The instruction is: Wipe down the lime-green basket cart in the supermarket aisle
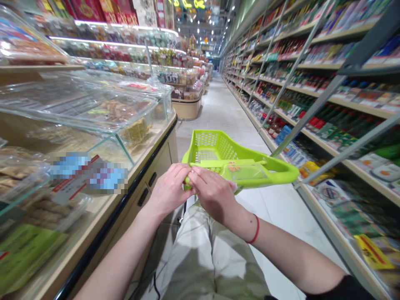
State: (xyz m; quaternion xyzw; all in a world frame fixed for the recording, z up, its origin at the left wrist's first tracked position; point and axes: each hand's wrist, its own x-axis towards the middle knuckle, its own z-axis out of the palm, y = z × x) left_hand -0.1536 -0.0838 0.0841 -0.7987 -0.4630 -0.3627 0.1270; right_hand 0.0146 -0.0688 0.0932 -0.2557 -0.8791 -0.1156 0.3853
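A bright green plastic shopping basket (211, 143) with perforated walls sits in front of my legs, angled to the right. Its inside shows no goods where I can see in. My left hand (171, 185) is closed at the near left corner of the rim. Right beside it, my right hand (214, 193) folds over the same near edge, its fingers touching those of the left. The palms hide what lies under them. A loop handle (286, 173) sticks out at the basket's right end, past a clear panel (245, 171).
Along the left runs a counter (162, 146) with clear display boxes (115, 121) of packaged snacks. Tall shelves (312, 133) of bottles and packets line the right, with slanted metal bars (315, 100) in front. A tiled aisle (215, 100) stretches ahead between them.
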